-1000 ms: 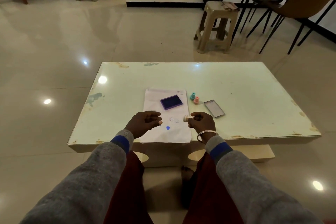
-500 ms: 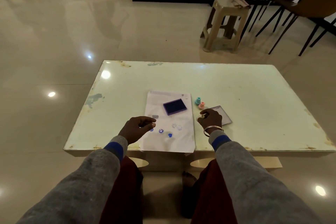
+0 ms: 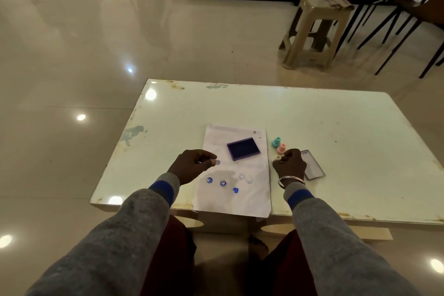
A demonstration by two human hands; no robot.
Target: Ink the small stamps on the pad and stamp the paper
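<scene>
A white paper (image 3: 231, 202) lies on the table, reaching its near edge. On it sits the open blue ink pad (image 3: 243, 148). Blue smiley prints (image 3: 223, 183), a blue heart print (image 3: 236, 190) and two faint smiley prints (image 3: 245, 178) mark the paper's lower half. My left hand (image 3: 192, 167) hovers at the paper's left edge, pinching a small stamp whose greyish tip (image 3: 217, 163) pokes out. My right hand (image 3: 289, 166) is off the paper's right edge, fingers closed on a small cream stamp (image 3: 278, 157). A teal stamp (image 3: 276, 142) and a pink stamp (image 3: 281, 149) stand just beyond it.
The ink pad's clear lid (image 3: 313, 169) lies flat right of my right hand. The pale table (image 3: 336, 127) has worn edges. A plastic stool (image 3: 314, 31) and black-legged chairs (image 3: 396, 7) stand on the tiled floor beyond.
My right hand carried the cream stamp off the paper to the table beside the pink stamp. My left hand drew back to the left, uncovering two blue smiley prints.
</scene>
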